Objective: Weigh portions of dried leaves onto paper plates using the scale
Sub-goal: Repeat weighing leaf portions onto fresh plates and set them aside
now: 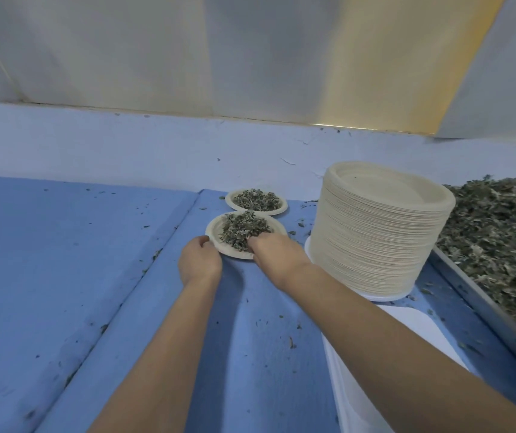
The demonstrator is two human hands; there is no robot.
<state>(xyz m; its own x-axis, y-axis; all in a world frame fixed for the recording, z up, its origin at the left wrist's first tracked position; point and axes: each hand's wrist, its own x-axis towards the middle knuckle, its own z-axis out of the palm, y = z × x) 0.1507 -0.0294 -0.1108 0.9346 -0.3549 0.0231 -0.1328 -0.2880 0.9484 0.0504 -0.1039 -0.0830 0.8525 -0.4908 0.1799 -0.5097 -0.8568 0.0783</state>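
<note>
Both hands on the near plate.
- Left hand: fingers curled round its left rim, gripping it.
- Right hand: fingers bent down over the right edge, tips buried in the leaf pile. Can't tell if I'm pinching leaves or rim.
- The plate sits on the blue table, just right of a raised seam that runs diagonally across the top.

Around it:
- Far plate is directly behind with its own heap of leaves; the two rims touch or overlap.
- Tall stack of paper plates is just right of my right wrist, on a round white base. Can't tell if that's the scale.
- White slab lies under my right forearm, partly hidden by the arm.
- Metal tray at far right is heaped with loose dried leaves, its rim beside the stack.
- Leaf crumbs are scattered over the table, densest along the seam and near the stack.
- Pale wall at the back, with a sheet-metal panel above it.
</note>
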